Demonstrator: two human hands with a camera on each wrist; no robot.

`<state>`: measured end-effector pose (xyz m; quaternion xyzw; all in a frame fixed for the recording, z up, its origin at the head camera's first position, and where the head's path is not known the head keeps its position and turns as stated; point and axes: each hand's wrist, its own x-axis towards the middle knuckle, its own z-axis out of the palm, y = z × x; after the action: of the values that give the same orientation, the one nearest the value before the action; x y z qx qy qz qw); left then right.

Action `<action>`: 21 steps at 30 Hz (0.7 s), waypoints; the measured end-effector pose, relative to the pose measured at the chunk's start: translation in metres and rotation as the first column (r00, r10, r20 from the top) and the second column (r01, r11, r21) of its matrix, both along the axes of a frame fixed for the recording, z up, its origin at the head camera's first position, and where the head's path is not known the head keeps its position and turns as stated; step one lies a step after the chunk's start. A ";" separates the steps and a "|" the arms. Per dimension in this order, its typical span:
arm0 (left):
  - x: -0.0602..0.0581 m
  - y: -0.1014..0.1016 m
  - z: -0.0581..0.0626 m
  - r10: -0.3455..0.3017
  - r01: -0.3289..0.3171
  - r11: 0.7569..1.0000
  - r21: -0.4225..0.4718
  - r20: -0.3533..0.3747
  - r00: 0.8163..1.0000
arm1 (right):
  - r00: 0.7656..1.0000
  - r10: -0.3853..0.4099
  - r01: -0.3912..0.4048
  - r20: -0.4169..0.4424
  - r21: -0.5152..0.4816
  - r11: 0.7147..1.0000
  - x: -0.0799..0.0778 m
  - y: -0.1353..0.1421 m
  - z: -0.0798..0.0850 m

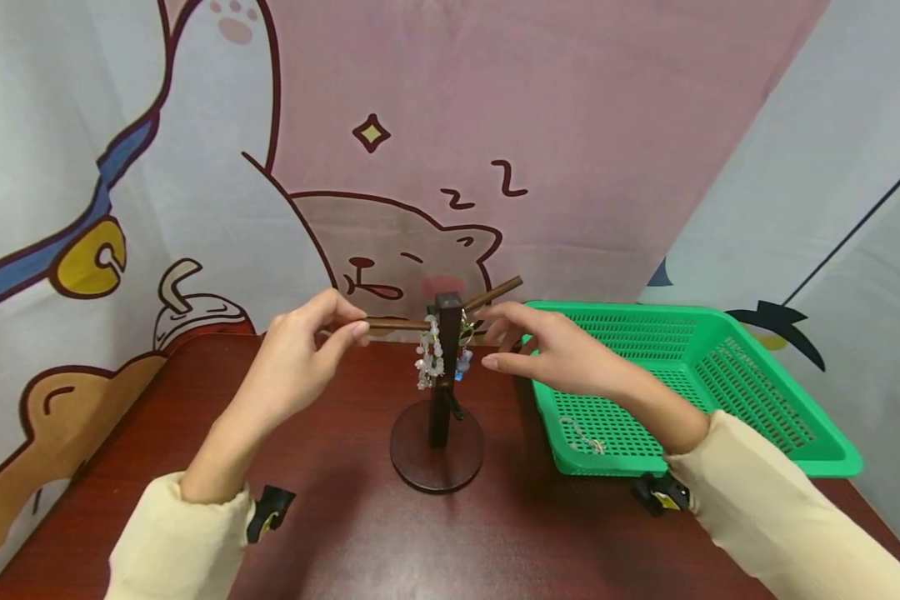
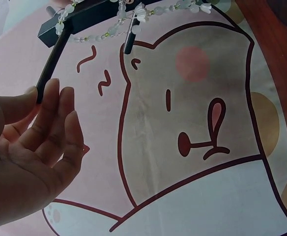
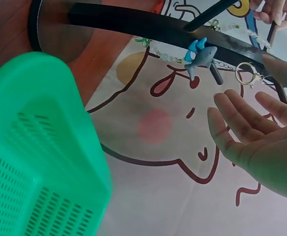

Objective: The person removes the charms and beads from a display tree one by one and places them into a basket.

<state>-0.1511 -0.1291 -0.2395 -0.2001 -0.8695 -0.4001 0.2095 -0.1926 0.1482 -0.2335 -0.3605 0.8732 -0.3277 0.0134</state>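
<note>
A dark wooden jewelry stand (image 1: 447, 367) rises upright from a round base. My left hand (image 1: 292, 350) pinches the tip of its left peg (image 1: 397, 323) between thumb and fingers; the left wrist view shows the same peg (image 2: 52, 66) in that pinch. A clear beaded bracelet (image 1: 430, 354) hangs on this peg close to the post. On the other side hangs a keychain with a blue-grey dolphin charm (image 3: 201, 61) and a gold ring clasp (image 3: 246, 74). My right hand (image 1: 555, 346) is beside the clasp, fingers loosely extended, holding nothing visible.
A green plastic basket (image 1: 787, 337) stands at the right under my right forearm, with a thin bracelet (image 1: 585, 437) lying inside. The stand's base (image 1: 412, 467) rests on a reddish-brown table (image 1: 330, 467). A printed cartoon cloth (image 1: 592, 150) hangs behind.
</note>
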 end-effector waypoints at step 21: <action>0.002 0.001 0.002 -0.001 0.000 1.000 0.019 0.021 1.000 | 0.998 0.034 -0.026 0.044 -0.160 0.987 -0.005 -0.016 -0.007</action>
<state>-0.1496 -0.1277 -0.2379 -0.1941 -0.8677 -0.4106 0.2021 -0.1978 0.1318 -0.2403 -0.3659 0.8380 -0.4047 0.0096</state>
